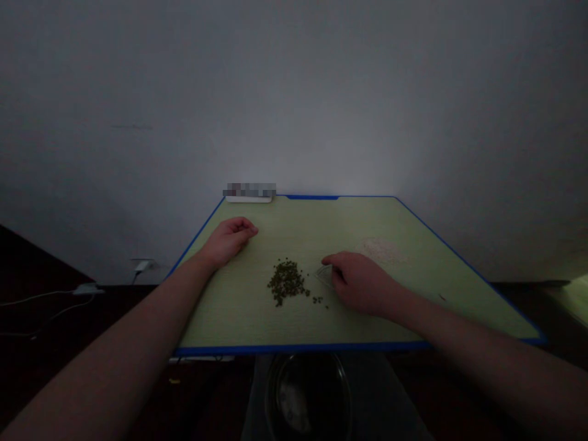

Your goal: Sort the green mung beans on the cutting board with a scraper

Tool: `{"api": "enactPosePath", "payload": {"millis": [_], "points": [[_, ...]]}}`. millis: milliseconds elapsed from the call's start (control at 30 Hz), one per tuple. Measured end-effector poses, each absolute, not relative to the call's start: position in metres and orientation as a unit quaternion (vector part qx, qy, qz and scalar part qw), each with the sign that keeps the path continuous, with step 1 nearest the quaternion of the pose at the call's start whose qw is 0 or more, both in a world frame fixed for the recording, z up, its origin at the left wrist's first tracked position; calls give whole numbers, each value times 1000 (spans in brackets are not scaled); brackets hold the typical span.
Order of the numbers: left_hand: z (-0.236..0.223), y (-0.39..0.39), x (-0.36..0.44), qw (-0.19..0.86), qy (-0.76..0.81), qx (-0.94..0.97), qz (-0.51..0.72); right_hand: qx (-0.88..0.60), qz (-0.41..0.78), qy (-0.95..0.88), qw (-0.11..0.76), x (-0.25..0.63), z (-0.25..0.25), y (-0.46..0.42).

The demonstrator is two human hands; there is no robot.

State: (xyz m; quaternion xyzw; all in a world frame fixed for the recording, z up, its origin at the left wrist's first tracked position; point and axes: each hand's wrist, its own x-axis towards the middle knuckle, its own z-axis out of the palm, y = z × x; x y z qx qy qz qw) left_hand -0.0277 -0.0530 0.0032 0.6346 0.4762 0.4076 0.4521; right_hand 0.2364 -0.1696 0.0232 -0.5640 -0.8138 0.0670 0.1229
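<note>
My right hand (361, 278) is closed on a clear, pointed object (324, 275) with pale edges, most of it hidden behind the fingers; I cannot make out its kind. Just left of it lies a loose heap of small dark-green grains (287, 280). A few stray grains (316, 300) sit between the heap and this hand. Behind the right hand spreads a thin patch of pale, fine grains (382, 250). My left hand (232, 239) rests on the left side of the table, fingers curled in, nothing visible in them.
The pale-green table (321, 229) has a blue rim. At its far left corner stands a white, flat object (248, 199), its top blurred out. A round shiny bowl (309, 398) sits on my lap below the front edge. White cables and a plug (143, 266) are at left.
</note>
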Motion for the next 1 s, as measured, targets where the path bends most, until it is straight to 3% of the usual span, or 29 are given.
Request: {"api": "enactPosePath", "payload": {"millis": [333,1000], "points": [[3,-52,-28,446,485,634,405,-525,105,-832,147,225,25,-179],[3,-54,-27,446,484,633,407,-556,60,-817,139,237,21,-166]]}}
